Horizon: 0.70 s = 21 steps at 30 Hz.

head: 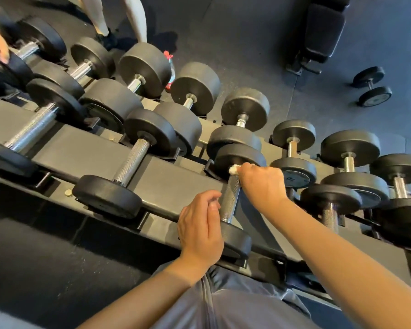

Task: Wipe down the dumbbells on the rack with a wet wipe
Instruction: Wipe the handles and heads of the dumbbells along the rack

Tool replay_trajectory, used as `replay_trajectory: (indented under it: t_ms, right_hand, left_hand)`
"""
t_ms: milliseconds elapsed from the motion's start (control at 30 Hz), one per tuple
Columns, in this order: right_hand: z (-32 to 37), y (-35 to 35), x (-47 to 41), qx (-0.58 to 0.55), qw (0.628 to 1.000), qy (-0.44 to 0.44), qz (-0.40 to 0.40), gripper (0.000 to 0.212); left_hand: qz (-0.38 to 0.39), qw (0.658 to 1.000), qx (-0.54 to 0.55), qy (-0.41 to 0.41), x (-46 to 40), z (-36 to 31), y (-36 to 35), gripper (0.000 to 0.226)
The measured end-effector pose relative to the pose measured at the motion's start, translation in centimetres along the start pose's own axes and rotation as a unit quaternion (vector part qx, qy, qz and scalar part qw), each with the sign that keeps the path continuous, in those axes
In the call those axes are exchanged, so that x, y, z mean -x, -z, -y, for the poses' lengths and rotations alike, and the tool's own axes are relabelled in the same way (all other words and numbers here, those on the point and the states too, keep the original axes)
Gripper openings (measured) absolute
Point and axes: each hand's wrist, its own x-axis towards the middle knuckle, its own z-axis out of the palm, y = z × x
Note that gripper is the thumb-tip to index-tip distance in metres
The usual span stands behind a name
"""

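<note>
Left hand [201, 230] beside dumbbell [230, 200]; right hand [262, 184] grips wipe [234, 169].

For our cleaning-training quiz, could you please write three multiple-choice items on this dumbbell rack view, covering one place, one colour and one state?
1. Where is the wet wipe?
A. On the floor
B. At the far end of a dumbbell handle, under the right hand
C. Draped over the bench

2. What colour are the dumbbell heads on the rack?
A. Black
B. Red
C. Yellow

3. What is the left hand doing?
A. Lifting a dumbbell clear of the rack
B. Resting beside the near end of the same handle, fingers loosely curled
C. Holding a spray bottle

Answers: 1 B, white wipe shows at the right hand's fingers against the handle; 2 A, every head on the rack is black; 3 B, it sits by the handle, and whether its grip closes on anything cannot be told.
</note>
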Motion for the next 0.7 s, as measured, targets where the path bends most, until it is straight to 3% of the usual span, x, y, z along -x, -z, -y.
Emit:
replay_trajectory:
  t_ms: [133,200,267,367,467,500,600,700]
  right_hand:
    - [1.1,-2.5,0.5,-0.103,0.987,-0.110,-0.054,0.021]
    - [1.6,-4.0,0.9,-0.260,0.941,-0.207,-0.066,0.029]
    - [1.8,-5.1,0.9,-0.431,0.857,-0.276,-0.050,0.032]
    - [1.3,-5.0,0.6,-0.598,0.737,-0.316,-0.013,0.030]
    - [1.0,-4.2,0.8,-0.753,0.562,-0.333,0.085,0.023]
    - [1.0,-4.0,0.9,-0.768,0.537,-0.327,0.121,0.021]
    - [0.6,-3.6,1.6,-0.771,0.547,-0.292,0.147,0.020]
    - [0.3,-2.9,3.3,-0.724,0.625,-0.244,0.163,0.023]
  left_hand:
    - [0.013,1.000,0.008,-0.003,0.0,0.1,0.1,0.020]
    - [0.019,1.000,0.006,-0.004,-0.1,0.1,0.1,0.020]
    - [0.022,1.000,0.000,-0.005,-0.1,0.0,0.2,0.019]
    - [0.028,1.000,-0.006,0.002,-0.1,-0.1,0.4,0.019]
    - [0.031,0.999,-0.014,0.009,-0.2,0.0,0.4,0.020]
    - [0.033,0.999,-0.014,0.011,-0.2,0.1,0.3,0.019]
    - [0.032,0.999,-0.013,0.020,-0.2,0.2,0.4,0.019]
    - [0.028,0.999,0.003,0.043,-0.2,0.3,0.4,0.023]
